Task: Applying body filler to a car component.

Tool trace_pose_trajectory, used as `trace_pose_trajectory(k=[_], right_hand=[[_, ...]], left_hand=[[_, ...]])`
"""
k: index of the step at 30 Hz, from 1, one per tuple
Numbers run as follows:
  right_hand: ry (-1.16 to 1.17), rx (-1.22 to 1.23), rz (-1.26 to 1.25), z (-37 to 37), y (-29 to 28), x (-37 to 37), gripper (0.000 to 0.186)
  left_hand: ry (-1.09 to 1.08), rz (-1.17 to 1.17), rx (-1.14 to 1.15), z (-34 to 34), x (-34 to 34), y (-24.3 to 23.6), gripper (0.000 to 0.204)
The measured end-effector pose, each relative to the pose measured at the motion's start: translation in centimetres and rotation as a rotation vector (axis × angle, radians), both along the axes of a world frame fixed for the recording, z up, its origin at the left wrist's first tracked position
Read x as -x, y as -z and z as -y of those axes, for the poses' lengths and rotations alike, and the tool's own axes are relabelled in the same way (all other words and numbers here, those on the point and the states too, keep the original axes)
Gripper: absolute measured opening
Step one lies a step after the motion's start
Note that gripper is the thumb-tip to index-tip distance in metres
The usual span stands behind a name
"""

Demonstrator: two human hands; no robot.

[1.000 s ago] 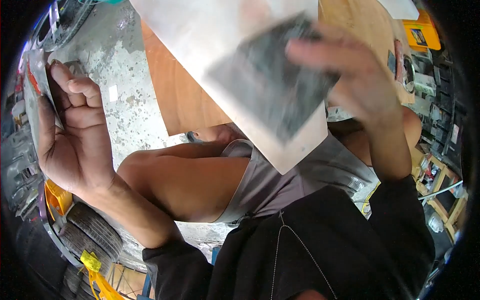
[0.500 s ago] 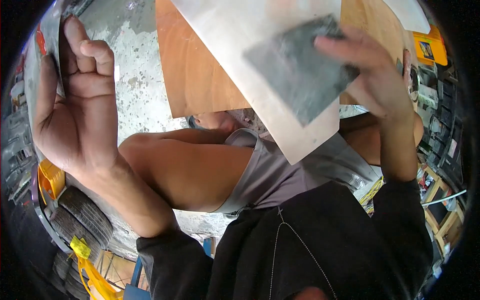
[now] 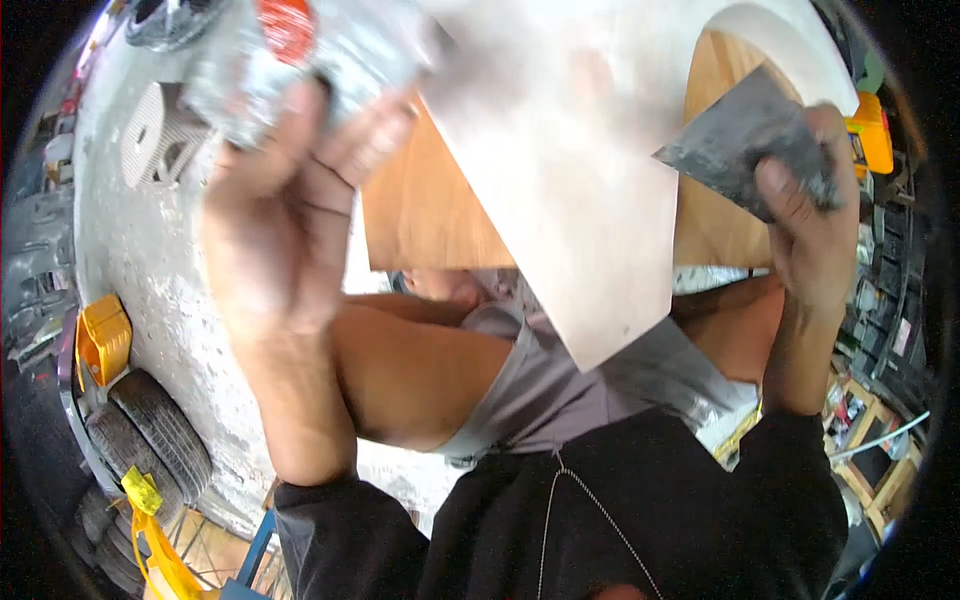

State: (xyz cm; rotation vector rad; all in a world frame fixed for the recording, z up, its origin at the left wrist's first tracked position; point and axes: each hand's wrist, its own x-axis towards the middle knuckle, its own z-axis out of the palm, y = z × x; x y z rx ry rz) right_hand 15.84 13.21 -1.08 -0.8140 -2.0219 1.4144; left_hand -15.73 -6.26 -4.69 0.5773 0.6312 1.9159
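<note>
- Head view — we see the left hand (image 3: pixel 285 200) raised high, its fingers curled around a dented silvery can (image 3: pixel 300 45) with a red patch on it; the can sits at the upper left of the picture, tipped and partly blurred, so we cannot tell whether it has a lid on.
- The right hand (image 3: pixel 805 215) is closed tight on the handle end of a wide putty knife (image 3: pixel 735 140), whose grey, smeared blade points left toward the pale board (image 3: pixel 580 190). We judge that the grip is firm because the blade has to be pressed flat when it spreads.
- The pale board slants across the person's lap, its lower corner pointing down over the grey shorts (image 3: pixel 560 400); the blade's tip is just beside the board's right edge, and we cannot tell if it touches.
- Behind the pale board lies a brown wooden panel (image 3: pixel 430 215), showing on both sides of it.
- Pose: the left forearm rises steeply from the lower edge, wrist bent back, palm toward the camera — the can held up close to the board's top. The right forearm comes up on the right, wrist cocked inward.
- Around: a speckled concrete floor (image 3: pixel 150 260), a yellow crate (image 3: pixel 100 340) and stacked tyres (image 3: pixel 150 445) at its lower left edge, a yellow tool (image 3: pixel 870 135) beyond the right hand.
</note>
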Motion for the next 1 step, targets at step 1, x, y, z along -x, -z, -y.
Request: trace_pose_trajectory(k=[1], right_hand=[[-0.026,-0.289,0.164,0.32,-0.45,-0.26,0.069]], left_hand=[[-0.003,-0.019,-0.023,-0.40,0.19,-0.55,0.054]])
